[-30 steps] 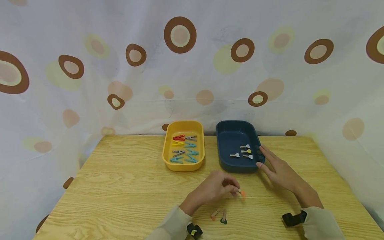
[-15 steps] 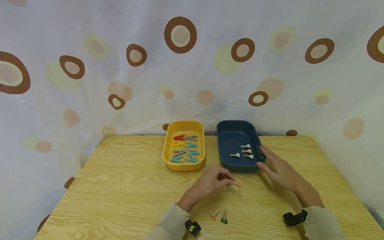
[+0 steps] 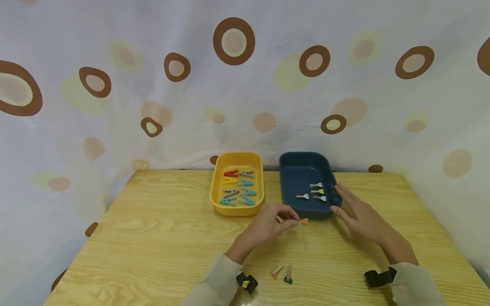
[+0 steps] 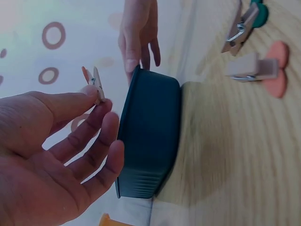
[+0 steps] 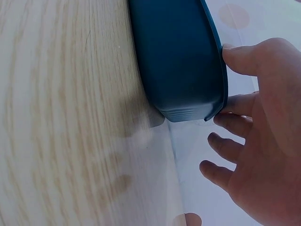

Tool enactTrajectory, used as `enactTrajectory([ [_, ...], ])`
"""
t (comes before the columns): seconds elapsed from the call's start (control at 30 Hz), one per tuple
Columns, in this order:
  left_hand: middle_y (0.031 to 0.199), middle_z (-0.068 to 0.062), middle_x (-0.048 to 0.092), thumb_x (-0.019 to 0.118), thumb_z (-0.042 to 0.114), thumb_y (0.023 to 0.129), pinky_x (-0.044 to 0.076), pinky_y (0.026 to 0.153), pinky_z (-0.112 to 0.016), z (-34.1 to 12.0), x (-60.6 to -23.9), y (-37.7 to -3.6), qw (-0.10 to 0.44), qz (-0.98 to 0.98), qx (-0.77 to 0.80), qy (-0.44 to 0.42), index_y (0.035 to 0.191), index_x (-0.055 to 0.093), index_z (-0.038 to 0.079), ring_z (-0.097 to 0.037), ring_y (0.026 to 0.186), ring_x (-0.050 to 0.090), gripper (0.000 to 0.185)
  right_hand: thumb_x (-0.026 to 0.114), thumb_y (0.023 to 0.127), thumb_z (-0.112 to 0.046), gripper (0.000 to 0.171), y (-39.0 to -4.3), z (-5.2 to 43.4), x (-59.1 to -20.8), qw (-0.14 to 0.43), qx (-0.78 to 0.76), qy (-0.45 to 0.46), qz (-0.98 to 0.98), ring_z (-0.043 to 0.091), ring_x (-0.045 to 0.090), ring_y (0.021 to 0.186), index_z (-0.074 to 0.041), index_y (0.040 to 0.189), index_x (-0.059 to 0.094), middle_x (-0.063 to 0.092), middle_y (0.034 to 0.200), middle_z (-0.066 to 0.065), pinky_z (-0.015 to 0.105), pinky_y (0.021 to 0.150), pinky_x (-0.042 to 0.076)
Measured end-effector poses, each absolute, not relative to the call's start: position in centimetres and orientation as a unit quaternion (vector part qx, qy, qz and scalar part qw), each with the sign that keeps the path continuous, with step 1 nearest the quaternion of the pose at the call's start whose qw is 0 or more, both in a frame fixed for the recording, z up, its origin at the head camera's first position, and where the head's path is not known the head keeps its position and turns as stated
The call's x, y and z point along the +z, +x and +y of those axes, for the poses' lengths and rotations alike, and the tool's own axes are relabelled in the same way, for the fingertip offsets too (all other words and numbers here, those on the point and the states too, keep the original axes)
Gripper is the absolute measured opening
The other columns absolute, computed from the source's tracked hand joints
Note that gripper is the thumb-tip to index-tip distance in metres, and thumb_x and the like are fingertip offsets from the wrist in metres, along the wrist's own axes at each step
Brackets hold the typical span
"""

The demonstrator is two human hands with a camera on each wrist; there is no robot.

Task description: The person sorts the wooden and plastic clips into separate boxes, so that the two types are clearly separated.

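the wooden table point(image 3: 153, 238) lies under both your hands, and the dark blue tray point(image 3: 302, 170) sits just ahead of your left hand point(image 3: 268, 227), with your right hand point(image 3: 360, 216) against its near right corner. that right hand is flat, fingers straight, fingertips touching the tray's rim and steadying it. the yellow tray point(image 3: 216, 195) of plastic clips is ahead and to the left of your left hand. your left hand pinches the small wooden clip with the orange head point(image 3: 302, 221) between thumb and forefinger, the other fingers loose; the clip hangs just short of the blue tray's near wall. inside that tray, heart-headed clips point(image 3: 311, 192) lie toward your right hand. two more clips, orange point(image 3: 275, 272) and green point(image 3: 288, 275), lie on the table behind your left hand, near your sleeve.

to do this well, i'd judge you should lift the pinched clip clear over the near wall before letting go, keep the right hand pressing the rim so the tray doesn't slide, and release low beside the other hearts.

against a second ago, your left hand has carried the clip forward from mid-table to the tray's edge; your right hand has stayed put.
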State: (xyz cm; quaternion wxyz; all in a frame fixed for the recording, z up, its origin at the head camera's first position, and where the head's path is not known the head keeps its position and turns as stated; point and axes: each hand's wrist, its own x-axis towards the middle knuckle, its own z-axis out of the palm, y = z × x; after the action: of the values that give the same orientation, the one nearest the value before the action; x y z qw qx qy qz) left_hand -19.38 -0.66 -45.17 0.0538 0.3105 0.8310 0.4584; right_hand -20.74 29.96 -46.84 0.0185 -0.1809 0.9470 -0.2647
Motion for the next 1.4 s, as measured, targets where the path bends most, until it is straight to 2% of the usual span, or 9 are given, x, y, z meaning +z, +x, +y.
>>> enactTrajectory([
  [0.2,0.094,0.007,0.072,0.071,0.016,0.099,0.053,0.072,-0.017,-0.4,-44.7,-20.0,0.018,0.826,0.482,0.290,0.099,0.078,0.013,-0.002,0.082,0.063,0.008,0.055,0.107,-0.040,0.077,-20.8,30.1,-46.8,0.016,-0.268,-0.185,0.945,0.058,0.028,0.144,-0.002,0.164,0.019,0.016,0.168,0.024,0.076,0.106,0.027],
  [0.43,0.094,0.005,0.074,0.071,0.017,0.099,0.053,0.069,-0.015,0.5,-44.6,-21.8,-0.047,0.837,0.478,0.263,0.101,0.078,0.013,-0.001,0.078,0.062,0.008,0.055,0.107,-0.040,0.077,-20.7,30.1,-46.9,0.011,-0.276,-0.188,0.943,0.056,0.026,0.145,-0.002,0.164,0.019,0.017,0.168,0.024,0.075,0.107,0.028],
  [0.7,0.097,0.002,0.074,0.071,0.013,0.099,0.051,0.071,-0.015,1.4,-44.0,-24.1,-0.061,0.846,0.460,0.262,0.102,0.077,0.011,-0.004,0.081,0.062,0.007,0.054,0.107,-0.040,0.076,-20.6,30.1,-47.0,0.007,-0.276,-0.187,0.943,0.056,0.027,0.145,-0.002,0.163,0.020,0.017,0.168,0.024,0.074,0.107,0.028],
  [1.03,0.101,0.002,0.070,0.069,0.015,0.101,0.050,0.074,-0.014,2.6,-43.5,-26.2,-0.055,0.861,0.435,0.258,0.104,0.076,0.012,-0.006,0.085,0.062,0.009,0.054,0.107,-0.040,0.076,-20.5,30.1,-46.9,0.008,-0.278,-0.186,0.942,0.056,0.027,0.145,-0.002,0.163,0.020,0.018,0.168,0.024,0.074,0.108,0.028],
  [1.4,0.098,0.001,0.071,0.070,0.016,0.100,0.050,0.077,-0.013,3.7,-44.1,-28.4,-0.089,0.880,0.376,0.275,0.105,0.077,0.011,-0.009,0.087,0.064,0.010,0.053,0.107,-0.041,0.076,-20.5,30.2,-46.9,0.009,-0.278,-0.180,0.944,0.055,0.027,0.146,-0.002,0.163,0.020,0.018,0.168,0.024,0.074,0.109,0.027],
])
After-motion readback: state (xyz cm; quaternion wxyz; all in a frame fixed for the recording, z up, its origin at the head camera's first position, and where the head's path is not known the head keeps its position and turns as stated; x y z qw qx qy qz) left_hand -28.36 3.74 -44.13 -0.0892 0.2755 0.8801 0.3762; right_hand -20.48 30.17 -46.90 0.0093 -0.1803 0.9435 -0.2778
